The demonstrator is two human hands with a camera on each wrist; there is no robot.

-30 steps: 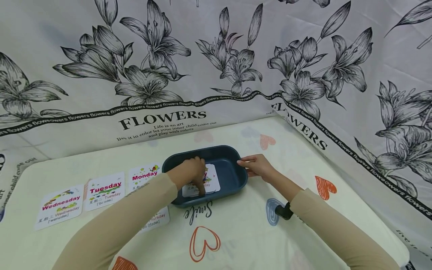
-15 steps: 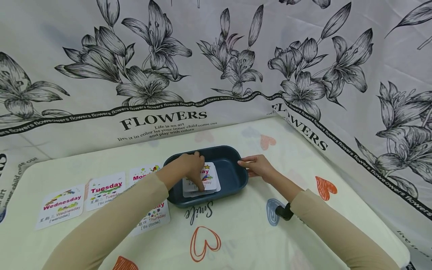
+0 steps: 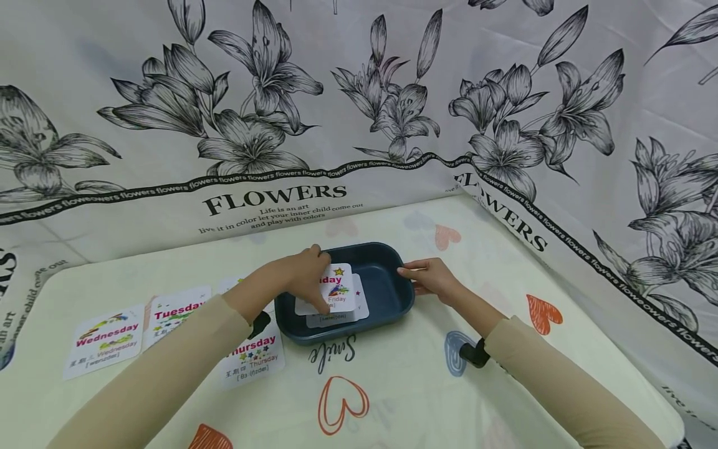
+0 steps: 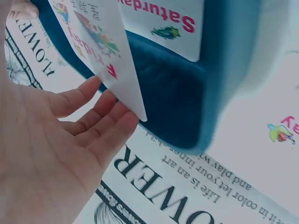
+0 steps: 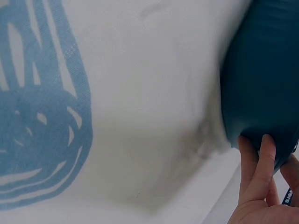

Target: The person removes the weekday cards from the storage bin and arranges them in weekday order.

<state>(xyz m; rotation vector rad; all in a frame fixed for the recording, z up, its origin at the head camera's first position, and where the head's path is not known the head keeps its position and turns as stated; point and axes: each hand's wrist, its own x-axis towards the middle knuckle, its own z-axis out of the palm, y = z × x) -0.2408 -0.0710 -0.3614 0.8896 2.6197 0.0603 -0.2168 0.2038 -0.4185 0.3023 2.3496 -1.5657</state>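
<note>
My left hand (image 3: 305, 277) pinches the Friday card (image 3: 341, 288) by its edge, above the left part of the dark blue tray (image 3: 387, 299). The left wrist view shows the Friday card (image 4: 96, 51) tilted, thumb on one side and fingers (image 4: 110, 123) at its far edge. Beneath it the Saturday card (image 4: 180, 28) lies in the tray. My right hand (image 3: 432, 277) grips the tray's right end, thumb at the rim; in the right wrist view its fingers (image 5: 261, 161) lie against the outer wall of the tray (image 5: 261, 84).
Left of the tray lie the Wednesday card (image 3: 106, 340), the Tuesday card (image 3: 174, 312), a Thursday card (image 3: 260, 355) and another card partly behind the left arm. A patterned cloth (image 3: 359, 125) hangs behind the table. Black bands sit at both wrists.
My left hand has raised the Friday card a little from the others and drawn it left, uncovering more of the card beneath. The right hand keeps its hold on the tray.
</note>
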